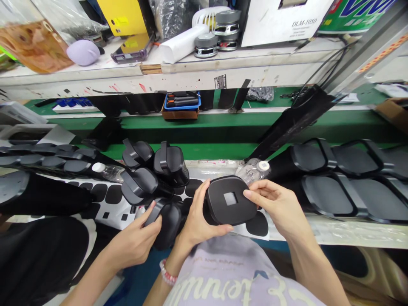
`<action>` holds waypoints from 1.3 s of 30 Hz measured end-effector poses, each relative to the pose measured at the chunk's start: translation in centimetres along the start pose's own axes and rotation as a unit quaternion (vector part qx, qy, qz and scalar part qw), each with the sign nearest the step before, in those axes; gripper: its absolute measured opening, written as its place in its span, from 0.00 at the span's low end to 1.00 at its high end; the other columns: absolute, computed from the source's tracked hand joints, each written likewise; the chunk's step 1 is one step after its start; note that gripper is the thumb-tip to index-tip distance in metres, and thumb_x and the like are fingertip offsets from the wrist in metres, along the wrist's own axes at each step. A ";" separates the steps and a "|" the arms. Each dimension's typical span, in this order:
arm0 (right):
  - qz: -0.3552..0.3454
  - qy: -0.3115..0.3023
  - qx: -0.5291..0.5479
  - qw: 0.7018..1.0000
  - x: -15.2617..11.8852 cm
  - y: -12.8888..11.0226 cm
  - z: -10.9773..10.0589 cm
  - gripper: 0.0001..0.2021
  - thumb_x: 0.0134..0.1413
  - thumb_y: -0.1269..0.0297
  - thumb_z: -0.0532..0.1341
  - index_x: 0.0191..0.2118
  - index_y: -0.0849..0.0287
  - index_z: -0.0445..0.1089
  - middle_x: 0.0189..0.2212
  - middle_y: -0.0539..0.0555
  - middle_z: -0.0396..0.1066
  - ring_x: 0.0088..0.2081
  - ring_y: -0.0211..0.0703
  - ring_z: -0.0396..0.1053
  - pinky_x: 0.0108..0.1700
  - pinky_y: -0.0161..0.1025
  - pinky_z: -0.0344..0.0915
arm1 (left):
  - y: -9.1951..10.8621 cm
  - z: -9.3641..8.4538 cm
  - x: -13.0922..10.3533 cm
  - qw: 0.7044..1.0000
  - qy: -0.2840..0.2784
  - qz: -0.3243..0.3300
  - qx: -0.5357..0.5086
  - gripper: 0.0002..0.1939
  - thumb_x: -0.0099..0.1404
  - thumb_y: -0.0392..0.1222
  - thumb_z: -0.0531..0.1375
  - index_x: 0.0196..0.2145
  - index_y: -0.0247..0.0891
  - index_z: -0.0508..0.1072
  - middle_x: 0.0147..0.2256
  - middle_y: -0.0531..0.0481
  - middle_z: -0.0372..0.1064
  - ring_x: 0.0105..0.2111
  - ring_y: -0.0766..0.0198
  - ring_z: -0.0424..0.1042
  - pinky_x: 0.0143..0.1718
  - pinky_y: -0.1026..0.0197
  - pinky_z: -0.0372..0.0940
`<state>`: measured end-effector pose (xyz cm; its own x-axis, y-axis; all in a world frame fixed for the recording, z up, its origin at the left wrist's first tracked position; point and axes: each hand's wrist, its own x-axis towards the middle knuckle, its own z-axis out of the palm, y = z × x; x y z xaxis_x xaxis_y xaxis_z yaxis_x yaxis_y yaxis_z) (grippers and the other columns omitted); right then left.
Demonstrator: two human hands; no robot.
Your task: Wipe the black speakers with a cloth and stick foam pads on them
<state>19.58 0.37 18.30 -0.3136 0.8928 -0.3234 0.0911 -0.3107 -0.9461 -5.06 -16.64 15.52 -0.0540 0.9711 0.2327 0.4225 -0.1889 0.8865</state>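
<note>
A black portable speaker [219, 212] stands with its rounded-square end facing up in front of my chest. On that end lies a black pad [232, 212] with a square cut-out showing a lighter patch. My left hand [199, 221] wraps around the speaker's left side, thumb along the near edge. At the upper right edge, my right hand [277, 202] has its thumb on the pad and its other fingers curled. Beneath lies a white sheet [244, 229] of black rounded pads. A co-worker's hand [143, 236] grips the handle of another speaker [168, 225] to the left.
Several handled speakers [172, 163] stand ahead on the left; more rows [331, 195] fill the right. Plastic bottles [251, 170] lie close by. A slanted black-wrapped post [287, 123] rises at the right. Overhead, a white shelf [178, 78] carries boxes and speaker drivers [227, 27].
</note>
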 end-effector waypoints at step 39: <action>-0.142 0.071 -0.390 0.907 -0.3 -0.1 0.6 0.13 0.53 0.53 0.62 0.24 0.54 0.67 0.21 0.51 0.72 0.23 0.44 0.69 0.28 0.41 0.62 | -2.3 10.2 3.5 0.993 0.109 0.026 0.027 0.47 0.51 0.58 0.70 0.64 0.50 0.54 0.66 0.38 0.48 0.64 0.40 0.54 0.61 0.36 0.57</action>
<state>19.13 -0.02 18.46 -0.3091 0.9510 -0.0120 0.6838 0.2134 -0.6978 3.03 -11.31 10.19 -0.2240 0.9043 0.3634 0.4770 -0.2235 0.8500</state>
